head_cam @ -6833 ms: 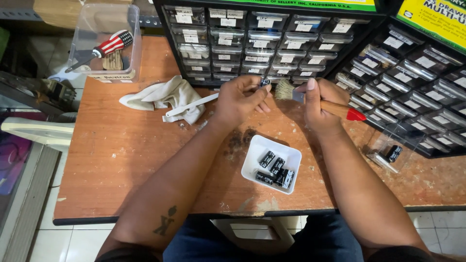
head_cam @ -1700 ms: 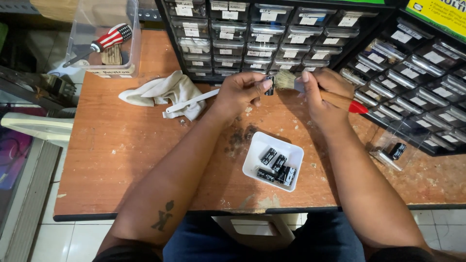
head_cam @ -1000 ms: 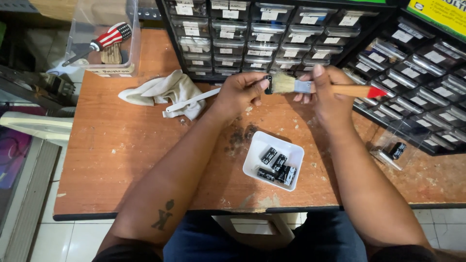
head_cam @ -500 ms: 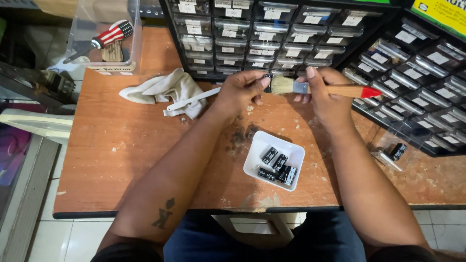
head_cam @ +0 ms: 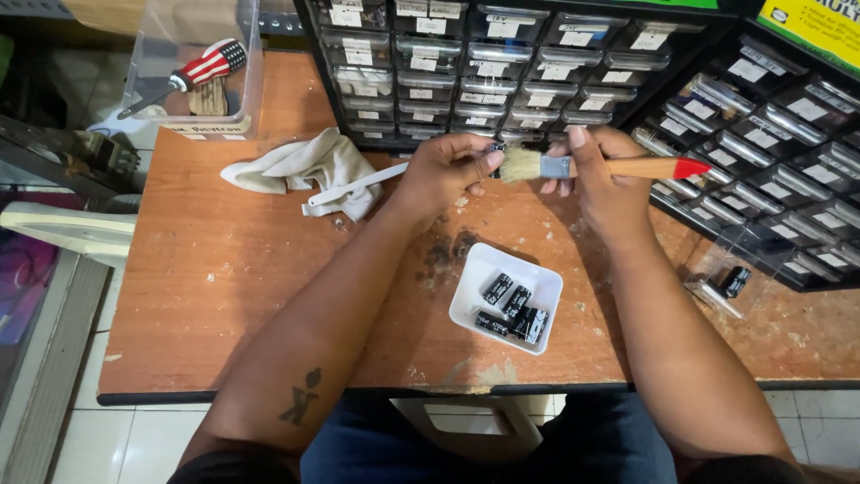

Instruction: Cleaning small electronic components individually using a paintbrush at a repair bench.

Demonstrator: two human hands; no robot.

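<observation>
Left hand (head_cam: 445,170) pinches a small dark component (head_cam: 495,155) steady so the right hand's (head_cam: 598,179) gripped paintbrush (head_cam: 591,167) bristles reach it.

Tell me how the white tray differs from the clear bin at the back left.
The white tray is opaque, shallow and sits mid-table; the clear bin is see-through, tall-walled and sits at the far left corner. The tray holds small black cylinders; the bin holds a screwdriver. Both are open-topped.

Right hand (head_cam: 598,184) grips paintbrush (head_cam: 591,167); bristles touch small dark part (head_cam: 495,154) pinched in left hand (head_cam: 445,170).
</observation>
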